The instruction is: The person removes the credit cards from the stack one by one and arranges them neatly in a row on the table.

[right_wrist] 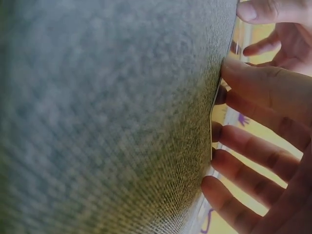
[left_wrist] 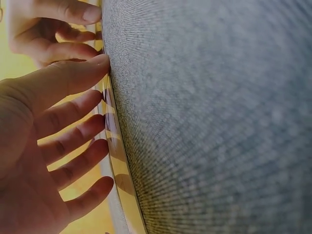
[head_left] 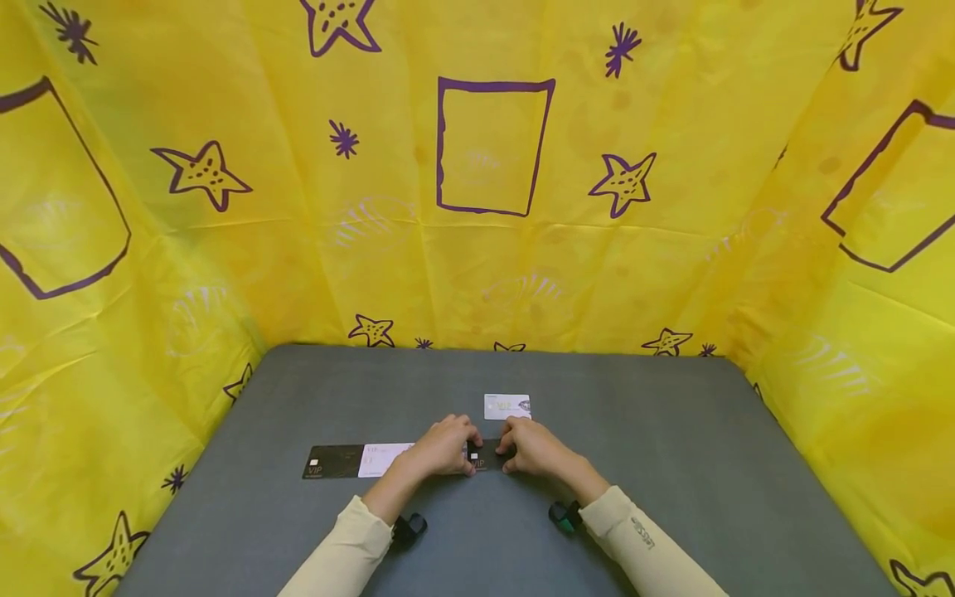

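A black VIP card (head_left: 487, 458) lies flat on the grey table between my two hands. My left hand (head_left: 440, 448) holds it at its left end, thumb at the near edge and index finger at the far edge. At the right end my right hand (head_left: 535, 449) grips it the same way. Left of it, in a row, lie a white card (head_left: 380, 460), partly covered by my left hand, and another black VIP card (head_left: 332, 462). In the left wrist view, my left fingertips (left_wrist: 100, 122) hover at or touch a glossy card surface (left_wrist: 117, 151); contact is unclear.
Just beyond my hands lies a white VIP card (head_left: 507, 405). The grey table (head_left: 634, 398) extends to both sides and toward me. Yellow cloth walls (head_left: 492, 274) with purple drawings enclose its back and sides.
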A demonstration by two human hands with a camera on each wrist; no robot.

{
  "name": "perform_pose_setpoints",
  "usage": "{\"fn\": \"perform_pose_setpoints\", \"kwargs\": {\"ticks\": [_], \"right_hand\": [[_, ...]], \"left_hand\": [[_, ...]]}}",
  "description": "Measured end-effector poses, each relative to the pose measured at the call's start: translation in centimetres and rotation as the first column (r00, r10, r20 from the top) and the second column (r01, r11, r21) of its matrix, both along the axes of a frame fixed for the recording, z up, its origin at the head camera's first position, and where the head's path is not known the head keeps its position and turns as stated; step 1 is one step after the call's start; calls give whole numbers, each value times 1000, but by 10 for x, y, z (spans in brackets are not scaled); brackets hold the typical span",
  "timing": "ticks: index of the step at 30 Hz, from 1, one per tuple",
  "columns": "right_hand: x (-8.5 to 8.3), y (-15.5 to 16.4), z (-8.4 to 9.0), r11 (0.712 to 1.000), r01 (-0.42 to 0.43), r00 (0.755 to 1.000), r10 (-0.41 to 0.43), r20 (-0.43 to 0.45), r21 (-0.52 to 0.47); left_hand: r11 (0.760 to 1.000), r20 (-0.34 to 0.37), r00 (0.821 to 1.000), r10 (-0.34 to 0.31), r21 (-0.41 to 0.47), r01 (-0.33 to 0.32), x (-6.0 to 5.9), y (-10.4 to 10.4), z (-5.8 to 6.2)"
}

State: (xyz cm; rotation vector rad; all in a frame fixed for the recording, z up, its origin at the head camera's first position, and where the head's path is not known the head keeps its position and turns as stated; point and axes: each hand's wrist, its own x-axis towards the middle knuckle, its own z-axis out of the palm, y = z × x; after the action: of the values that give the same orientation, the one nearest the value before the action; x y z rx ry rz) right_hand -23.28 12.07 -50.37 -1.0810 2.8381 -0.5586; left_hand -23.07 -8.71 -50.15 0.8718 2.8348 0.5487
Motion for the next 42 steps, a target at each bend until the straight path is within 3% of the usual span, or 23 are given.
{"fn": "perform_pose_setpoints", "kwargs": {"ticks": [5,8,14,21,28,33,42], "right_hand": [[-2,1,3,1000,-11,1000,10,9,7],[-5,4,4,1000,-27,998,28,61,-11],[-17,17,6,997,-27,994,35,107,-77],[-41,30,9,994,53,993,-42,107,-99],[-58,36,8,991,78,993,-68,96,-104],[-66,39,6,991,104,990,-96,101,-84],[-72,35,2,989,140,981,-132,141,-52]], "left_hand": [[1000,20,1000,-8,14,8,-1,-2,2],[1000,47,999,-22,21,21,-3,-4,4],[996,123,991,-43,82,33,-16,-8,6],[991,86,996,-21,134,9,-41,-8,5],[985,97,995,38,164,-54,-60,-4,-2],[985,89,994,65,153,-78,-68,4,-7],[988,81,995,50,139,-61,-72,19,-8]]}}
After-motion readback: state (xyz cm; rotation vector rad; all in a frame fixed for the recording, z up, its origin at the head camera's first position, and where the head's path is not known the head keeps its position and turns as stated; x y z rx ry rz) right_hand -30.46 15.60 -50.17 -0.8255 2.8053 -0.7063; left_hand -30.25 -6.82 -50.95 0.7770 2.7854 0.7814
